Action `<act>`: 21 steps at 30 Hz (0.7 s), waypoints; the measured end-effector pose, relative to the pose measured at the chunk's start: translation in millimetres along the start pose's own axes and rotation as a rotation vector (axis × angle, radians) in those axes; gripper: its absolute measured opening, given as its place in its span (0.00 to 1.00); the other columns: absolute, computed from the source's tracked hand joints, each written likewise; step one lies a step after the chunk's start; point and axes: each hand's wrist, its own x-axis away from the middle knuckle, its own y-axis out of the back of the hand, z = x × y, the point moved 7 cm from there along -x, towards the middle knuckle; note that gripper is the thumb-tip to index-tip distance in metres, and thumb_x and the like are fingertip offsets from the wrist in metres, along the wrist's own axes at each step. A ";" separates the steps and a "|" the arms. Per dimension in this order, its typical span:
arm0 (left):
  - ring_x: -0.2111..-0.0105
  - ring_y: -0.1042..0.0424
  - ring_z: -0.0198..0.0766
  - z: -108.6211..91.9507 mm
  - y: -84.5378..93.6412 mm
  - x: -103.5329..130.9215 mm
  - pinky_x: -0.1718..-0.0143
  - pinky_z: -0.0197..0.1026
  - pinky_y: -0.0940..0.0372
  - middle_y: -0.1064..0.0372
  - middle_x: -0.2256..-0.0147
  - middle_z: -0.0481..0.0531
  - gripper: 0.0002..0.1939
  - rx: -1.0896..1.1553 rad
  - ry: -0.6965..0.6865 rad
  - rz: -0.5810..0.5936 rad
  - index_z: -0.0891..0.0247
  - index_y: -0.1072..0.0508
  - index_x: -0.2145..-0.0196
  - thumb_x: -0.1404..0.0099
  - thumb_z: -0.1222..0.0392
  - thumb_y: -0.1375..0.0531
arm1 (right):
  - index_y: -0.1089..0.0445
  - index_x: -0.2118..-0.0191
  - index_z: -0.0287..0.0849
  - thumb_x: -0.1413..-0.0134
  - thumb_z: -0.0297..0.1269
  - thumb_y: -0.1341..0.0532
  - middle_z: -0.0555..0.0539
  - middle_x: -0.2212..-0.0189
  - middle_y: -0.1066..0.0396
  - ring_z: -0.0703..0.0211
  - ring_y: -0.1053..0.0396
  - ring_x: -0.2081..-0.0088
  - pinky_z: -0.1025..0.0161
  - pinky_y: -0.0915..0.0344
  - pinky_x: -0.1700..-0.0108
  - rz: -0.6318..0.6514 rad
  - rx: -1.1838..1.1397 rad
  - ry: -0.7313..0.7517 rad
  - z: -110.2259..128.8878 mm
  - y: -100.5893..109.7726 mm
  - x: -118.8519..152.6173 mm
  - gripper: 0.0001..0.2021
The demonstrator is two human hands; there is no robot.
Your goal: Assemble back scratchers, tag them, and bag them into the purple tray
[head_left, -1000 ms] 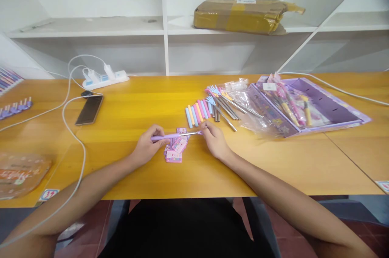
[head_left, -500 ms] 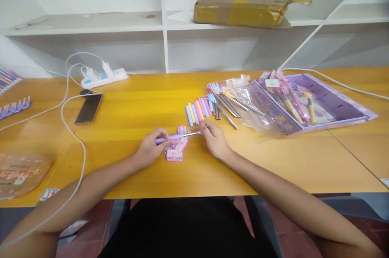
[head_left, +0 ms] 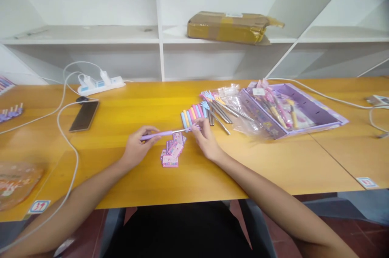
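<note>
My left hand [head_left: 140, 142] is closed round the purple handle of a thin stick [head_left: 162, 134] with a metal shaft. My right hand [head_left: 206, 138] pinches the stick's other end, at a small purple hand-shaped tip. Below the stick lies a loose stack of small pink and purple cards [head_left: 171, 160]. Behind my right hand, a row of blue, yellow and pink tubes [head_left: 186, 119] lies side by side. Several metal rods with coloured hand-shaped ends [head_left: 220, 112] are beside them.
Clear plastic bags [head_left: 246, 122] lie next to a purple box [head_left: 316, 104] holding wrapped items. At the left are a phone [head_left: 85, 116], a white power strip [head_left: 101, 86] and cables. A taped parcel [head_left: 226, 27] sits on the shelf. An orange packet [head_left: 18, 183] lies at the left edge.
The view has shifted. My hands are slightly farther apart with the stick lifted clear of the cards, and more of its purple hand-shaped tip shows at my right fingers.
</note>
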 end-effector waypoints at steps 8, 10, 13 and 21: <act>0.65 0.27 0.41 -10.3 19.3 -13.7 0.62 0.41 0.38 0.24 0.63 0.52 0.16 -0.514 -0.262 0.175 0.60 0.23 0.58 0.24 0.46 0.44 | 0.33 0.49 0.44 0.27 0.37 0.50 0.40 0.59 0.25 0.53 0.29 0.66 0.60 0.45 0.68 0.144 0.795 0.288 45.5 8.7 -6.4 0.11; 0.65 0.27 0.43 -11.6 13.1 -11.4 0.62 0.42 0.38 0.24 0.63 0.53 0.16 -0.675 -0.325 0.272 0.61 0.24 0.60 0.23 0.48 0.46 | 0.31 0.53 0.43 0.28 0.33 0.49 0.41 0.65 0.25 0.56 0.32 0.71 0.59 0.52 0.71 0.166 0.961 0.338 53.9 13.1 -2.4 0.10; 0.67 0.29 0.44 -19.1 5.9 -5.9 0.64 0.43 0.40 0.27 0.66 0.54 0.15 -0.797 -0.394 0.332 0.61 0.26 0.62 0.22 0.51 0.46 | 0.30 0.57 0.42 0.33 0.24 0.50 0.42 0.67 0.26 0.57 0.34 0.72 0.58 0.55 0.72 0.157 1.061 0.464 69.4 21.2 9.7 0.12; 0.68 0.32 0.46 -50.7 -2.7 11.7 0.66 0.44 0.43 0.28 0.69 0.54 0.11 -0.879 -0.547 0.303 0.60 0.27 0.64 0.23 0.60 0.45 | 0.25 0.52 0.48 0.30 0.27 0.50 0.45 0.68 0.26 0.56 0.33 0.68 0.59 0.46 0.69 0.130 0.935 0.590 66.2 47.1 36.9 0.17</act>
